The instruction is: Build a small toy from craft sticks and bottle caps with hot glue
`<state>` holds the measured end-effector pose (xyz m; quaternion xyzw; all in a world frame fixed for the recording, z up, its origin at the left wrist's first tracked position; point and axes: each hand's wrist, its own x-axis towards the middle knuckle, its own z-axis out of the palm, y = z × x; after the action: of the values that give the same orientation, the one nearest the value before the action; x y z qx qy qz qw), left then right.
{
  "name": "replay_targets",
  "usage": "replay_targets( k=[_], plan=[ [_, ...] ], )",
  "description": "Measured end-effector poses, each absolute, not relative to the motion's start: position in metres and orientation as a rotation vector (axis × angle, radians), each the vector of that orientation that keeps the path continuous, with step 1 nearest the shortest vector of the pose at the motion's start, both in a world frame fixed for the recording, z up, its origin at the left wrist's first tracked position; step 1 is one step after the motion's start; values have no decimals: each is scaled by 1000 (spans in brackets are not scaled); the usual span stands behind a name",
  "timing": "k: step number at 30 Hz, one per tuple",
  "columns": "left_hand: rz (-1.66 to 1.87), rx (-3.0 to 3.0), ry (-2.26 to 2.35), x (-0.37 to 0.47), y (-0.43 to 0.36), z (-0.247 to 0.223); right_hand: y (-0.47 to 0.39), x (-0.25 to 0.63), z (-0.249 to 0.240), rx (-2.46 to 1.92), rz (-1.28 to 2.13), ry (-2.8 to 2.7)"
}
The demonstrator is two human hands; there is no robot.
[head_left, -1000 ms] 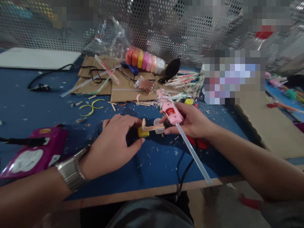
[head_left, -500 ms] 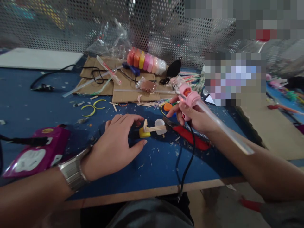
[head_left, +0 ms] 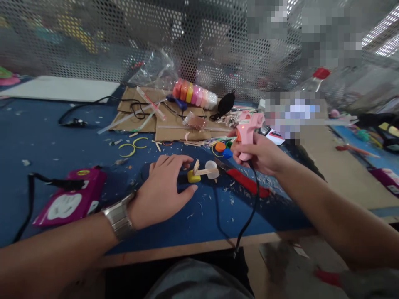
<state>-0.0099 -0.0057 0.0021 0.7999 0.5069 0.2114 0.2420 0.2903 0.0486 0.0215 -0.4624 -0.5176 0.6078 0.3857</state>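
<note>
My right hand (head_left: 258, 151) is wrapped round the handle of a pink glue gun (head_left: 247, 131), held above the blue table with its black cord hanging down. My left hand (head_left: 165, 187) rests at the table with thumb and fingers apart, nothing between them. Just right of its fingertips sits a yellow block (head_left: 193, 177) with wooden sticks (head_left: 205, 171) on it. The sticks reach over a small translucent cup (head_left: 211, 166). Red-handled pliers (head_left: 246, 181) lie to the right of the cup, below my right hand.
A purple power box (head_left: 73, 195) stands at the left. Behind are cardboard (head_left: 183, 132), a pack of coloured clay (head_left: 195, 94) and a white board (head_left: 62, 89). Orange (head_left: 220, 146) and blue caps (head_left: 227, 153) lie near my right hand. More cardboard (head_left: 346, 178) covers the right side.
My right hand has turned the glue gun upright; its long glue stick no longer points towards me. The view has shifted slightly. My left hand keeps its open pose beside the yellow block.
</note>
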Motion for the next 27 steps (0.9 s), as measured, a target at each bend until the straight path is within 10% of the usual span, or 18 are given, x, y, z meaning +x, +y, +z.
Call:
replay_targets(
  k=[27],
  plan=[
    [635, 2296, 1318, -12, -2, -3, -49, 378, 3, -1338, 1260, -829]
  ],
)
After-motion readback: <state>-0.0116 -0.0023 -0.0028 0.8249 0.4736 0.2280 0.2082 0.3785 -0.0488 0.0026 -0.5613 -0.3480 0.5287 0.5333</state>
